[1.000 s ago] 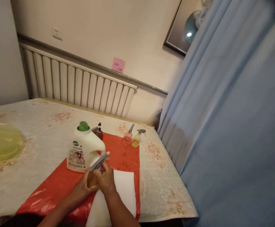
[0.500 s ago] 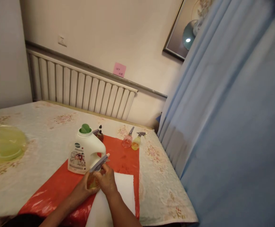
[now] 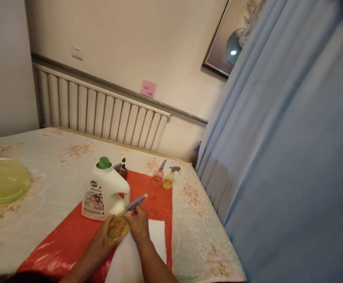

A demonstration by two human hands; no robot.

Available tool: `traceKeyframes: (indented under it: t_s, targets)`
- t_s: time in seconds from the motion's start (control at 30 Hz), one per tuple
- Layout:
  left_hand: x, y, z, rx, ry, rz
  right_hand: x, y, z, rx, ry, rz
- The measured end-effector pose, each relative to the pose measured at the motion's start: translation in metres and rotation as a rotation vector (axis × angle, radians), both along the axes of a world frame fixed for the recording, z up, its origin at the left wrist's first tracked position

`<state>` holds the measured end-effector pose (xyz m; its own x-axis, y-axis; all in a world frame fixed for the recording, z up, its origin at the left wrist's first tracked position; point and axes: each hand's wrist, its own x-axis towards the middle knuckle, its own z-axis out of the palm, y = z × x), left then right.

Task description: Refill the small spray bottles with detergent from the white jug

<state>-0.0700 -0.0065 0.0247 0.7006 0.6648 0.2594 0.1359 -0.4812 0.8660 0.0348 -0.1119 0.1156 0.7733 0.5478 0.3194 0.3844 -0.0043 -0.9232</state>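
My left hand (image 3: 108,232) is closed around the body of a yellowish clear spray bottle (image 3: 118,228), which leans to the right. Its grey trigger head (image 3: 136,203) is gripped by the fingers of my right hand (image 3: 139,226). My fingers hide the neck, so I cannot tell whether head and bottle are joined. Just behind my left hand stands a white detergent jug (image 3: 108,192) with a green piece (image 3: 104,162) in its mouth. Below my hands lies a white sheet or cloth (image 3: 156,232) on a red plastic sheet (image 3: 68,236).
A pink spray bottle (image 3: 157,179) and a yellow one (image 3: 168,182) stand at the red sheet's far right. Behind the jug is a dark spray bottle (image 3: 122,171). A translucent yellow basin (image 3: 6,181) sits left on the flowered tablecloth (image 3: 53,169). A blue curtain (image 3: 277,157) hangs right.
The trigger head and my right hand have moved right. The spray bottle leans over further, and more of its body shows beside my left hand.
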Motion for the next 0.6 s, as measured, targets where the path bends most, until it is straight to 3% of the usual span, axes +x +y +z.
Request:
traceKeyframes:
  t_s: [0.2, 0.47, 0.6]
  targets:
    - [-0.004, -0.012, -0.012, 0.067, 0.013, 0.138, 0.042, -0.017, -0.005, 0.056, 0.099, -0.117]
    - [0.019, -0.045, -0.023, 0.156, 0.024, 0.001, 0.115, -0.072, 0.011, 0.033, 0.038, -0.359]
    - [0.034, -0.055, -0.040, 0.269, 0.053, 0.005, 0.147, -0.097, 0.016, -0.043, -0.032, -0.494]
